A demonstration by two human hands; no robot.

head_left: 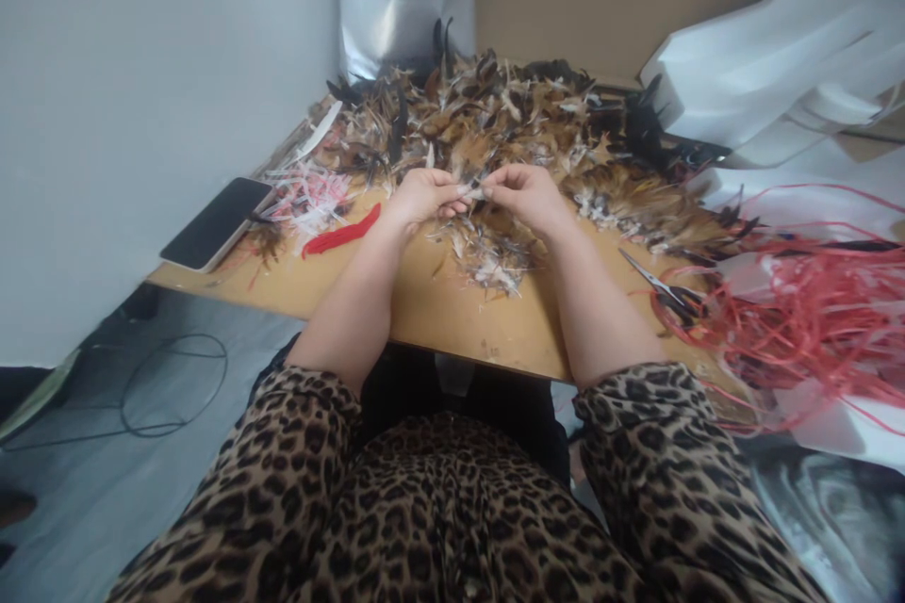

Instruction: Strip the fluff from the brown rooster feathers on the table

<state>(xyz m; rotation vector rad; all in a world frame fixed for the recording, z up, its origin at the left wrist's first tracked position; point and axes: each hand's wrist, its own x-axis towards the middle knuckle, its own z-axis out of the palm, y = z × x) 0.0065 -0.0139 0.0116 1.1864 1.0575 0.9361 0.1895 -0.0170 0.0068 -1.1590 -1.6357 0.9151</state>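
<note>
My left hand (428, 198) and my right hand (523, 195) meet over the table, fingertips almost touching. Both pinch a brown feather (469, 155), its pale quill end between the fingers and its fluffy part pointing away from me. Whether it is one feather or a small bunch I cannot tell. Behind the hands spreads a big heap of brown and black feathers (509, 104). Just below them lies a small pile of feathers with whitish ends (495, 264). Left of my left wrist is a bundle of red strands (343, 234).
A phone (217, 221) and pink-white clippings (307, 196) are on the left of the wooden table (452, 320). Scissors (663, 287) lie at right, beside tangled red strips (813, 320). A silver bag (406, 9) stands behind; white sacking (770, 57) leans at right.
</note>
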